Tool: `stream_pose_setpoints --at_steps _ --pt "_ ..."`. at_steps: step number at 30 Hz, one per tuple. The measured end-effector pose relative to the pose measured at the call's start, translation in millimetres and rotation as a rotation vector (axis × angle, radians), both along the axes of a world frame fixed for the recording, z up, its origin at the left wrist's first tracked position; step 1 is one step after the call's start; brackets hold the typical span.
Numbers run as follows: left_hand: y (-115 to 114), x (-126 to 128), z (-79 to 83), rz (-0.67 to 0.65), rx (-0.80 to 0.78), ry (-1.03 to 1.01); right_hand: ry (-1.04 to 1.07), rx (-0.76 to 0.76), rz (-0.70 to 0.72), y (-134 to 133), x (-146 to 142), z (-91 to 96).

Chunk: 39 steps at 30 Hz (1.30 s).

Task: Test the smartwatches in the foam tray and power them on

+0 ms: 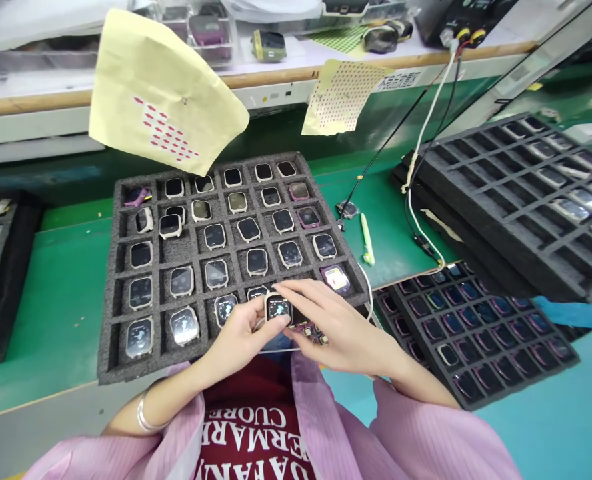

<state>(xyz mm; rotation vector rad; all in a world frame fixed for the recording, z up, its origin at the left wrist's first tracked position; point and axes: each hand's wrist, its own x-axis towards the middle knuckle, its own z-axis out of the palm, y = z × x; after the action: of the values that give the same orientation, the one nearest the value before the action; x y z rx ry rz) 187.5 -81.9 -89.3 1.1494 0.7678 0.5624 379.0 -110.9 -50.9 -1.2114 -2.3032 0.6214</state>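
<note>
A small square smartwatch case (279, 308) with a lit screen is held up over the front edge of a grey foam tray (169, 250). My left hand (243, 333) grips it from the left, thumb across the lower part of the screen. On the other side, my right hand (333, 327) has its fingertips at the watch's top edge and its thumb below, so both hands are closed about it. Other watch cases fill many tray compartments, some lit, such as one watch (185, 325) at the front. Part of the tray lies hidden under my hands.
A green pen (367, 239) and a loose watch (348, 210) lie right of the tray, beside hanging cables (429, 127). Stacked black foam trays (481, 193) stand at the right, above a lower tray (501, 333) of watches. Yellow sheets (161, 87) hang from the shelf.
</note>
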Motion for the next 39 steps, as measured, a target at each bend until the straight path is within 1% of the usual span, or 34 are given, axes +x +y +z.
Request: stream_pose_setpoints --at_steps 2,5,7,9,11,14,16,20,23,26,28,30,32,35,37,39 --pt "0 0 -0.4 -0.019 0.028 0.033 0.014 -0.014 -0.011 2 0 -1.4" --pt "0 -1 -1.7 -0.058 0.074 0.087 0.035 0.026 -0.034 11 6 -4.5" --pt "0 -1 -2.4 -0.070 0.059 0.100 0.094 0.034 -0.031 19 15 -5.8" --pt "0 -1 -2.8 -0.063 0.020 0.103 0.112 0.027 -0.061 26 28 -7.0" --pt "-1 0 -2.8 -0.044 -0.008 0.099 0.021 0.028 -0.106 30 40 -7.9" --pt "-1 0 -2.6 -0.025 -0.014 0.093 -0.178 0.004 -0.078 30 55 -5.6" --pt "-2 0 -2.5 -0.022 0.000 0.093 -0.229 -0.004 -0.051 28 66 0.3" --pt "-2 1 -2.3 -0.026 0.016 0.099 -0.325 -0.009 -0.053 29 87 12.6" --pt "-3 2 -1.1 -0.039 0.012 0.108 -0.421 -0.027 -0.062 34 93 11.2" --pt "-2 2 2.2 -0.062 0.015 0.124 -0.472 -0.015 -0.099 37 92 4.9" --pt "0 3 5.3 -0.084 0.008 0.113 -0.468 -0.004 -0.102 37 90 3.3" --pt "2 3 8.0 -0.109 -0.015 0.086 -0.392 0.010 -0.087 34 87 5.4" --pt "4 4 9.3 -0.133 -0.033 0.063 -0.254 0.031 -0.086 28 80 9.7" --pt "6 3 7.9 -0.173 -0.030 0.041 -0.071 0.091 -0.097 16 57 12.0" --pt "6 3 5.7 -0.193 -0.020 0.038 -0.007 0.128 -0.055 11 38 7.0" --pt "5 3 3.8 -0.182 -0.008 0.047 0.038 0.156 -0.017 9 21 -2.0"
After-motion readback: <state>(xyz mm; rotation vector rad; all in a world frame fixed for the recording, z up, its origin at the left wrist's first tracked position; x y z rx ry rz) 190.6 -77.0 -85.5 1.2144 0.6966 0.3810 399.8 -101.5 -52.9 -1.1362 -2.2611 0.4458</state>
